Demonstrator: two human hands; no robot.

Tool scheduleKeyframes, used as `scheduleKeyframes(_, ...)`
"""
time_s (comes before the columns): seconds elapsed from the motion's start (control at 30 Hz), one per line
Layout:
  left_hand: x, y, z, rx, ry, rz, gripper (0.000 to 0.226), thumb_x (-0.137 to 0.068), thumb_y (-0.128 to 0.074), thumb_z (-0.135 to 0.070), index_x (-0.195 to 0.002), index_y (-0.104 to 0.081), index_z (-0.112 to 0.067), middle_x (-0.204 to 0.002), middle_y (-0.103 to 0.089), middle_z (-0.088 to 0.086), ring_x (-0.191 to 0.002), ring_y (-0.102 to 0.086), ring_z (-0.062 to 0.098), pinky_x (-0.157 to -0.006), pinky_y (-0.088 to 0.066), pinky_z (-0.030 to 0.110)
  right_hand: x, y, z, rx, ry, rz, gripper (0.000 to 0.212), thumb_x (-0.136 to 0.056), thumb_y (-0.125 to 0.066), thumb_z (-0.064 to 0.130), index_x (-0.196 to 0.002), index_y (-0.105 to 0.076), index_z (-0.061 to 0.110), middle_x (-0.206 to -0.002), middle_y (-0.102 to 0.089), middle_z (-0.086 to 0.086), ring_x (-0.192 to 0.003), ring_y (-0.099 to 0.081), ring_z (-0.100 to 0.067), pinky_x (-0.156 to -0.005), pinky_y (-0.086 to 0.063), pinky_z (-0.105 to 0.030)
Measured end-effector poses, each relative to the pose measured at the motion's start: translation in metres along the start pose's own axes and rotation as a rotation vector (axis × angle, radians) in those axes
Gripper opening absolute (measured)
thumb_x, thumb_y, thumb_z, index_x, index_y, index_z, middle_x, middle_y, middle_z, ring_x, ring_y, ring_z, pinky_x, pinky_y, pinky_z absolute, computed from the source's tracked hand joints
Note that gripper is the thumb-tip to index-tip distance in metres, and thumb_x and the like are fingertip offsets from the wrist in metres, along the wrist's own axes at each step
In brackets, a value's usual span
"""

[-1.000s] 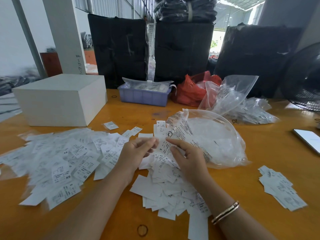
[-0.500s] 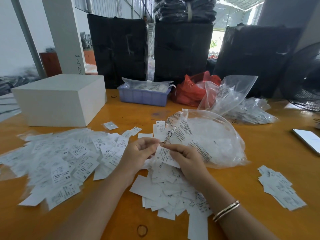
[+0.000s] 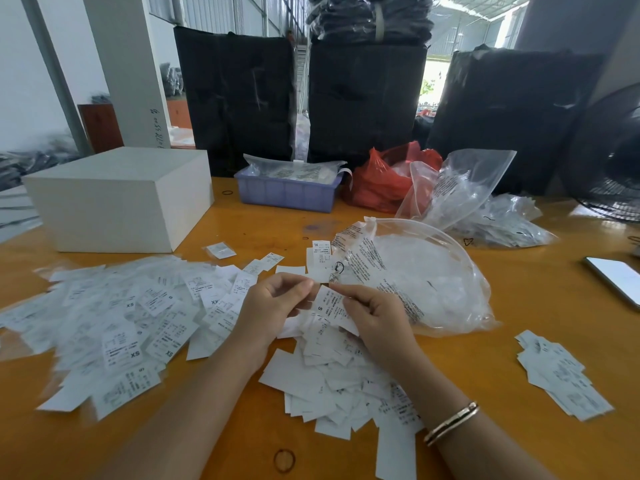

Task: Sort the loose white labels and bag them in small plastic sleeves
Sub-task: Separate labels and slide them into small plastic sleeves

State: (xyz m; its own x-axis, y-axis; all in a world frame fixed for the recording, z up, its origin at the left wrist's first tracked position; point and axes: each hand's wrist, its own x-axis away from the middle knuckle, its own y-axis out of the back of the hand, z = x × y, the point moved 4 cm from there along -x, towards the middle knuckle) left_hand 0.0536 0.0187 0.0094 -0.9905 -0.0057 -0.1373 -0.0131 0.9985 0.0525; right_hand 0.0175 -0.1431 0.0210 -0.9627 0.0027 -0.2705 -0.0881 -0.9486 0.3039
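**Label marked S held between both hands above the middle pile**

While both my hands hover over the orange table (image 3: 519, 306), my right hand (image 3: 375, 315) curls its fingers and thumb round a white label marked S (image 3: 330, 303), pinching it at its right edge. My left hand (image 3: 273, 306) has its fingers bent inward, the tips meeting the label's upper left corner, so the label is held between the two hands, tilted and lifted a little above the heap below. A bracelet (image 3: 452, 422) sits on my right wrist.

Right under my hands lies the middle pile of loose labels (image 3: 332, 379), spreading toward the near edge. To the left, a wider spread of sleeved labels (image 3: 114, 327) covers the table, several showing XS and S print. Near the right edge lies a small separate stack of labels (image 3: 561, 374), well apart from the rest.

Just to the right of my hands, and a little farther away, a large clear bag (image 3: 429, 278) lies slumped with white contents inside; I cannot tell what they are. Farther off stand a white box (image 3: 121, 199) on the left, a lilac bin (image 3: 287, 192) in the middle, a red bag (image 3: 377, 181) beside it, and another clear bag (image 3: 457, 181) standing open. A phone (image 3: 614, 277) lies at the right edge, and a rubber band (image 3: 284, 460) rests on the table at the near edge.
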Motion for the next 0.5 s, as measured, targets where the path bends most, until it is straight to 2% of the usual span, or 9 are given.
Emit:
scheduleKeyframes(0.07, -0.0004, 0.0000, -0.0007, 0.009, -0.005, -0.013, 0.006, -0.088, -0.065, -0.026, -0.089, -0.070, -0.022, -0.078, -0.073, -0.011, -0.071, -0.068, 0.001, -0.058, -0.047, 0.011, -0.0011, 0.0014, -0.0008, 0.017, 0.002, -0.028, 0.038, -0.096, -0.050, 0.012, -0.093, -0.066, 0.046, -0.074, -0.070, 0.004, -0.058, -0.058, -0.030, -0.050, -0.050, -0.037)
scheduleKeyframes(0.17, -0.0004, -0.0002, -0.0018, 0.014, -0.008, -0.018, 0.008, -0.087, -0.065, -0.027, -0.091, -0.069, -0.021, -0.078, -0.074, -0.011, -0.072, -0.068, 0.002, -0.058, -0.047, 0.011, -0.0033, 0.0018, -0.0017, 0.065, 0.033, -0.038, 0.036, -0.096, -0.051, 0.012, -0.097, -0.065, 0.045, -0.075, -0.070, -0.008, -0.066, -0.057, -0.045, -0.054, -0.049, -0.052)
scheduleKeyframes(0.23, 0.0001, -0.0001, -0.0018, 0.008, -0.005, -0.017, 0.010, -0.087, -0.065, -0.028, -0.091, -0.068, -0.020, -0.078, -0.073, -0.012, -0.072, -0.068, 0.000, -0.058, -0.047, 0.011, -0.0035, 0.0010, -0.0026, 0.084, 0.045, -0.024, 0.033, -0.096, -0.051, 0.012, -0.101, -0.065, 0.041, -0.075, -0.069, -0.010, -0.066, -0.058, -0.045, -0.055, -0.049, -0.052)
scheduleKeyframes(0.3, 0.0003, -0.0002, -0.0008, 0.008, 0.005, -0.018, 0.013, -0.086, -0.066, -0.030, -0.092, -0.069, -0.019, -0.077, -0.073, -0.012, -0.072, -0.068, -0.001, -0.057, -0.047, 0.012, -0.0029, -0.0004, -0.0038, 0.119, 0.048, 0.010, 0.031, -0.096, -0.051, 0.011, -0.107, -0.067, 0.035, -0.072, -0.069, 0.000, -0.057, -0.059, -0.030, -0.049, -0.049, -0.039)
scheduleKeyframes(0.37, 0.0002, -0.0006, -0.0008, 0.014, 0.010, -0.021, 0.016, -0.085, -0.066, -0.032, -0.092, -0.069, -0.018, -0.076, -0.073, -0.010, -0.071, -0.067, -0.002, -0.055, -0.048, 0.011, -0.0022, -0.0016, -0.0043, 0.133, 0.043, 0.041, 0.029, -0.095, -0.052, 0.011, -0.112, -0.068, 0.028, -0.071, -0.066, 0.010, -0.049, -0.054, -0.005, -0.043, -0.042, -0.018)
scheduleKeyframes(0.43, -0.0004, -0.0013, -0.0012, 0.026, 0.015, -0.017, 0.017, -0.084, -0.067, -0.033, -0.091, -0.069, -0.018, -0.075, -0.073, -0.008, -0.070, -0.067, -0.001, -0.055, -0.047, 0.010, -0.0021, -0.0022, -0.0036, 0.125, 0.039, 0.058, 0.028, -0.096, -0.051, 0.010, -0.114, -0.067, 0.025, -0.073, -0.065, 0.011, -0.048, -0.052, 0.002, -0.043, -0.039, -0.012)
scheduleKeyframes(0.5, -0.0002, -0.0023, -0.0013, 0.032, 0.024, 0.006, 0.014, -0.085, -0.066, -0.032, -0.090, -0.069, -0.019, -0.075, -0.073, -0.009, -0.071, -0.068, 0.000, -0.055, -0.048, 0.011, -0.0023, -0.0024, -0.0027, 0.098, 0.042, 0.063, 0.029, -0.096, -0.050, 0.010, -0.113, -0.067, 0.025, -0.072, -0.064, 0.011, -0.048, -0.052, 0.002, -0.043, -0.038, -0.011)
